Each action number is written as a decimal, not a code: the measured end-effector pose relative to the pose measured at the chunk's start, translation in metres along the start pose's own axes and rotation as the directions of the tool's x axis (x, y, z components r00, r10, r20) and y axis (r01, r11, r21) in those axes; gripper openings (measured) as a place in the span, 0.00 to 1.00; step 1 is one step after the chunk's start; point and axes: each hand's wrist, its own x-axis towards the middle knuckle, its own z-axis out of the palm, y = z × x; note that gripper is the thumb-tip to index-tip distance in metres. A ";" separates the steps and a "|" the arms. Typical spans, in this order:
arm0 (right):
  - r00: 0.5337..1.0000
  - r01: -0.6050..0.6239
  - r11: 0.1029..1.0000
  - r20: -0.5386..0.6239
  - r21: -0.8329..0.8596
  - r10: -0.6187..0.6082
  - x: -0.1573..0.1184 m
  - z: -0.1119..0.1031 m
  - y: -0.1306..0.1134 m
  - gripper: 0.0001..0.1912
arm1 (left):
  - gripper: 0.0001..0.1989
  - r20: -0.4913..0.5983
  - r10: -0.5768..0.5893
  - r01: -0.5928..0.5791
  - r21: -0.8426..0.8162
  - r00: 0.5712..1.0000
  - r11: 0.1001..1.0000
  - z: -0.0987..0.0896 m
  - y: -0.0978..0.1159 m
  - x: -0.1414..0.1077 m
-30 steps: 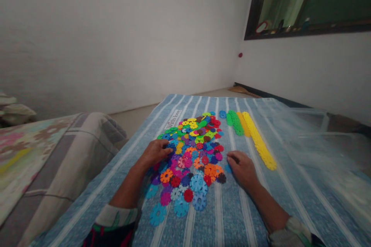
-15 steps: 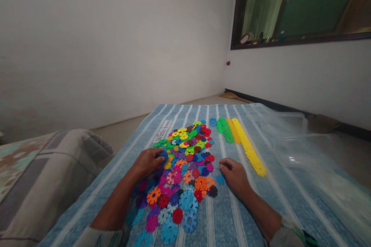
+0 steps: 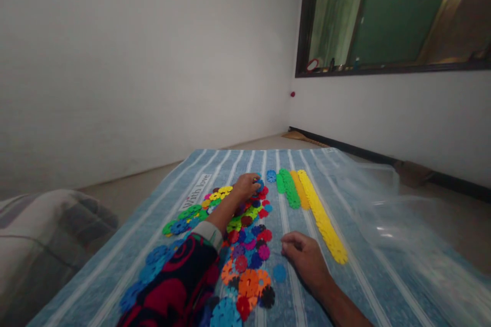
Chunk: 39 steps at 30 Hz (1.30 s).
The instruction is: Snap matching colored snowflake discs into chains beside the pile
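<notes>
My left hand [image 3: 246,187] reaches over the far end of the pile, its fingers closed on a dark blue snowflake disc [image 3: 260,187]. Beneath and around that arm spreads the pile of notched plastic discs [image 3: 249,237] in many colours. My right hand [image 3: 307,258] rests on the cloth to the right of the pile, fingers curled together, with nothing visible in them. Beside it lies a loose blue disc [image 3: 280,273]. Farther right are rows of overlapping discs: a long yellow row [image 3: 324,219], an orange row [image 3: 299,190] and a green row [image 3: 290,189].
A few blue discs [image 3: 271,176] sit left of the green row. Clear plastic containers [image 3: 383,214] stand along the right side of the striped cloth [image 3: 238,161]. A cloth-covered form [image 3: 53,235] is at the left, and a wall stands behind.
My left hand has moved from the pile's left side to its far right end, a blue disc at its fingertips. The right hand stays beside the pile. The camera view has shifted slightly.
</notes>
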 end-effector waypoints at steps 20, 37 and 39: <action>0.998 -0.063 0.996 -0.013 0.067 0.064 -0.001 0.008 -0.003 0.10 | 0.17 0.176 0.041 -0.088 0.266 0.983 0.960 0.053 0.016 0.070; 0.999 -0.047 0.996 -0.024 0.074 0.049 -0.001 0.008 -0.003 0.08 | 0.18 0.093 -0.039 0.007 0.324 0.995 0.946 0.052 0.004 0.063; 0.999 -0.040 0.997 -0.022 0.066 0.041 -0.001 0.008 -0.004 0.08 | 0.17 0.096 -0.060 0.026 0.323 0.994 0.946 0.054 0.002 0.062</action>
